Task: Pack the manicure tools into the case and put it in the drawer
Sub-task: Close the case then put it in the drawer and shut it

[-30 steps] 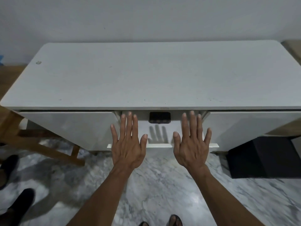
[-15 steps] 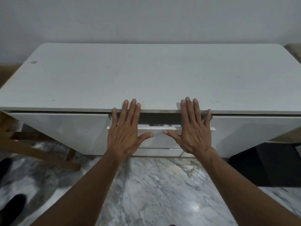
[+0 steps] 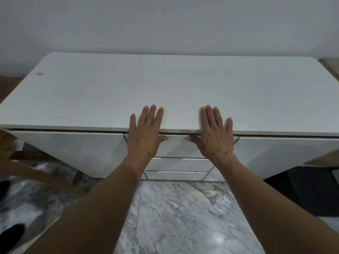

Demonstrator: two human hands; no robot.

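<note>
At the front edge of the desk (image 3: 165,88), at its middle, we have both hands flat against the top drawer (image 3: 177,145). Our left hand (image 3: 145,134) lies palm-down with the fingers spread and straight, gripping nothing; our right hand (image 3: 214,136) mirrors it, also flat and empty. The fingertips of both hands reach over the front edge onto the desk top, while the palms and thumbs cover the drawer front just below that edge.

The drawer front appears flush with the panels (image 3: 69,149) to its left and right, so we judge the drawer to be shut or very nearly so. Two lower drawers (image 3: 176,169) sit beneath it, also flush. The manicure case and its tools are not visible anywhere; we judge that they are inside the shut drawer, but the view cannot confirm this.

The governing relation is as follows: the drawer's long axis runs left to right, parallel to the front edge of the desk, and its travel runs straight away from us, toward the back edge. Our hands sit toward either end of that axis, roughly the same way out from its middle, so neither is nearer. Any remaining push should therefore go evenly through both palms to keep the drawer from skewing. If the drawer is fully home, the only move left is to lift both hands clear of the front edge.
</note>
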